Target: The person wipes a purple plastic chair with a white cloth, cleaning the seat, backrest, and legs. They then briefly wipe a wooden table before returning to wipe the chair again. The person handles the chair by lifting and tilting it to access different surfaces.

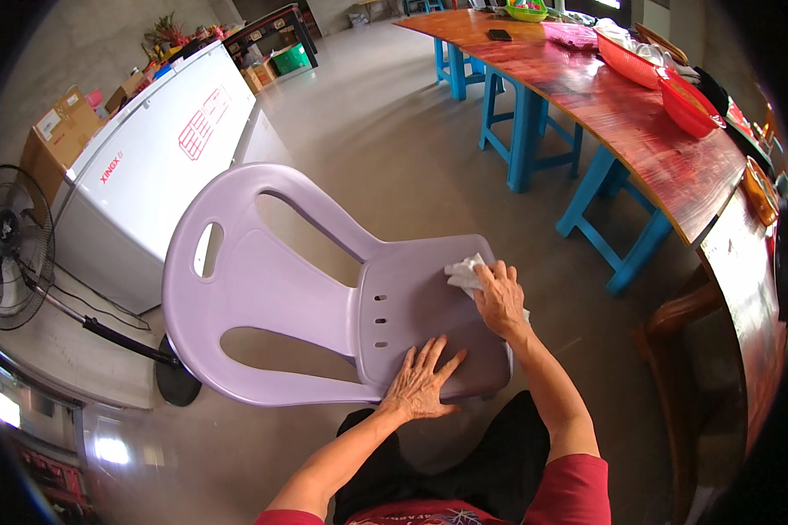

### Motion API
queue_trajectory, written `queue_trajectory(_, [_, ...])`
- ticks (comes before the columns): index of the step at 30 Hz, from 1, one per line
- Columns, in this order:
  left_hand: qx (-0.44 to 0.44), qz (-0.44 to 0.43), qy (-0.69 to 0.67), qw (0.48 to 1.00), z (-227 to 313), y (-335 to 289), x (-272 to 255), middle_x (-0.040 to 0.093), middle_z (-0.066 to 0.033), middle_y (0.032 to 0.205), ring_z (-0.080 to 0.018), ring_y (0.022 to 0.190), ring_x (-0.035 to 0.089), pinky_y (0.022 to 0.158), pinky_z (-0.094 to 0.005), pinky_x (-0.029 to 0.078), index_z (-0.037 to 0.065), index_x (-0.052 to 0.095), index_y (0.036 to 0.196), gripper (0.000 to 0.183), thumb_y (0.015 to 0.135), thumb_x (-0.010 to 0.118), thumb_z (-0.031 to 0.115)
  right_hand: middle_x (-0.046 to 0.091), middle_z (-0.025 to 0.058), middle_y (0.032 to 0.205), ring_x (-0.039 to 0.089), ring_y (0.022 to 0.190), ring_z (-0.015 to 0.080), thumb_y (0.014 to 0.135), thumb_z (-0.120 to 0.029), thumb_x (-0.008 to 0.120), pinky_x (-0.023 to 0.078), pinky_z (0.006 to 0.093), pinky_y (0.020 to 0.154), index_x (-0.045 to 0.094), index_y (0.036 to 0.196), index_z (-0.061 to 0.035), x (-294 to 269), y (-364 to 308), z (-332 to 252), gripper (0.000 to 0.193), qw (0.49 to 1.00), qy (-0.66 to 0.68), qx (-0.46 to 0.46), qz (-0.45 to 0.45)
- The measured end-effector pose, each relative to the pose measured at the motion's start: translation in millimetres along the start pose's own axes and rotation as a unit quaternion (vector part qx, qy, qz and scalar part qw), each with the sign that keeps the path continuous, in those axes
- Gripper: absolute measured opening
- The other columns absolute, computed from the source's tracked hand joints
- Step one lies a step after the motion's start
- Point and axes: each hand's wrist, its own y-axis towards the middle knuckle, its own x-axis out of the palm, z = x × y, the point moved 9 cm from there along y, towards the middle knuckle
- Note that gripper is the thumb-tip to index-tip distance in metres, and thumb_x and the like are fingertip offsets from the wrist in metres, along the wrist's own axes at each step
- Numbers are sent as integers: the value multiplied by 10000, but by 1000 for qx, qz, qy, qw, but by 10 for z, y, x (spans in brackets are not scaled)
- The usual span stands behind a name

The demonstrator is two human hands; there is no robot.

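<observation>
A light purple plastic chair (315, 297) stands in front of me, its backrest with large cut-outs to the left and its seat toward the right. My left hand (421, 382) lies flat with spread fingers on the near part of the seat, beside three small slots. At the seat's far right, my right hand (501, 299) is closed on a white cloth (466, 273). The cloth bunches out past the fingers and rests against the seat surface. Part of it is hidden under the hand.
A white chest freezer (162, 149) with boxes on top stands at the left, a black standing fan (7, 236) beside it. To the right runs a long reddish table (587, 96) on blue stools (525, 131), bearing red baskets (687, 103). A dark wooden chair (674, 350) is at the near right.
</observation>
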Motion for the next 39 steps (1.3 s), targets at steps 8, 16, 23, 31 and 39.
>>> queue_trajectory(8, [8,-2,6,1000,36,-5,-48,244,-164,1457,-346,1352,232,1075,-530,216,235,298,1424,931,650,750,487,564,198,1080,553,955,426,823,-176,542,464,481,796,483,1176,-101,413,517,979,365,945,222,235,43])
queue_trajectory(16, [3,6,-17,1000,33,61,-26,250,-174,1447,-342,1346,234,1074,-528,215,205,330,1401,923,602,760,375,541,267,1112,542,1012,439,824,-140,531,438,469,841,402,1252,-82,83,-457,720,450,945,259,198,1])
queue_trajectory(23, [-3,-18,-6,1000,55,48,-32,207,-164,1471,-342,1363,200,1071,-539,200,252,259,1439,987,614,777,407,584,205,1036,589,904,305,875,-221,479,456,395,813,410,1265,-31,-184,-1912,573,439,840,417,346,-42])
queue_trajectory(31, [8,-37,5,999,99,102,29,199,-159,1477,-346,1356,199,1068,-528,187,243,264,1443,1016,594,801,390,540,155,1145,511,1087,254,849,-166,501,389,337,927,451,1277,-32,-268,-1058,581,451,923,330,198,31])
queue_trajectory(39, [4,-41,23,999,51,85,57,183,-150,1483,-350,1349,209,1072,-526,203,238,269,1440,1034,581,826,382,527,216,1196,514,1067,304,844,-226,447,382,342,932,409,1304,13,406,-1692,1045,520,765,430,465,115])
